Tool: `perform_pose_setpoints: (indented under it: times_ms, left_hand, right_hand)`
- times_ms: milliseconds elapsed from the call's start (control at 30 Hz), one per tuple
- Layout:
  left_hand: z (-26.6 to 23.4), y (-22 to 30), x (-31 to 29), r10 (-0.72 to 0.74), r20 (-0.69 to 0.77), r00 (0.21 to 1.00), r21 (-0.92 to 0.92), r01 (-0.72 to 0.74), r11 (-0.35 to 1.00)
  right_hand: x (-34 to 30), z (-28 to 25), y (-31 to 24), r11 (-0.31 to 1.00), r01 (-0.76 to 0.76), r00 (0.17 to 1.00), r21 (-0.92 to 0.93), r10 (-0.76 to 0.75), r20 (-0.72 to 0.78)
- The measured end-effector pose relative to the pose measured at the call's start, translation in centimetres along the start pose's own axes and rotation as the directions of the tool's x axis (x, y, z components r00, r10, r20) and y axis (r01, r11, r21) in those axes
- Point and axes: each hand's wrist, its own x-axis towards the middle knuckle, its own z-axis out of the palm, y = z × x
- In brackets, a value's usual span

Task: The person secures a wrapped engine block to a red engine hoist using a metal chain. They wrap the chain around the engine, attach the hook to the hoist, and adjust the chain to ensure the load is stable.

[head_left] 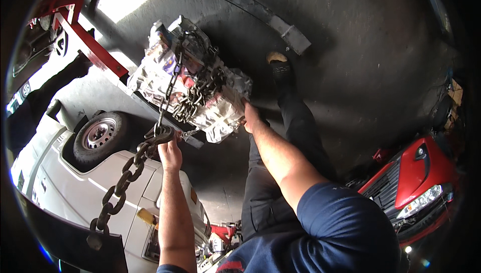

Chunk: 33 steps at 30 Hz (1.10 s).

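Note:
A bulky, pale metal gearbox [220,110] with ribbed casting sits in front of me, in the upper middle of the head view. A thinner chain [193,102] is wrapped over it and lies heaped on its top. From this heap one taut length runs toward a dark hook [161,133] at the end of a heavy-link chain [120,185]. My left hand [170,152] is closed around the hook, with its fingertips partly hidden. My right hand [250,116] grips the near right edge of the gearbox; its fingers are mostly hidden against the casting.
A white vehicle [115,185] stands at the left, beside a wheel [100,135]. Red steel framework [95,47] reaches in from the upper left. A grey metal beam [235,0] crosses beyond the gearbox. At lower right is a red car front [423,173]. My shoe [280,62] is right of the gearbox.

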Motion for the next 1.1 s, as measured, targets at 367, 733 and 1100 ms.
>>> perform_pose_setpoints:
  times_ms: [367,733,1100]
  left_hand:
    - [2.2,0.2,-0.2,-0.061,-0.042,0.997,-0.235,0.05,0.971]
    - [2.9,0.2,0.1,-0.114,-0.056,0.992,-0.343,0.088,0.935]
    - [4.6,-1.2,-0.6,0.008,-0.082,0.997,-0.107,-0.017,0.994]
  right_hand:
    - [-2.7,-1.0,-3.5,0.984,0.129,0.981,0.121,-0.145,0.132]
    - [-6.4,-0.9,-4.7,0.972,0.13,0.986,0.195,-0.146,0.074]
    - [-4.9,-0.8,-2.4,0.958,0.083,0.983,0.276,-0.125,0.138]
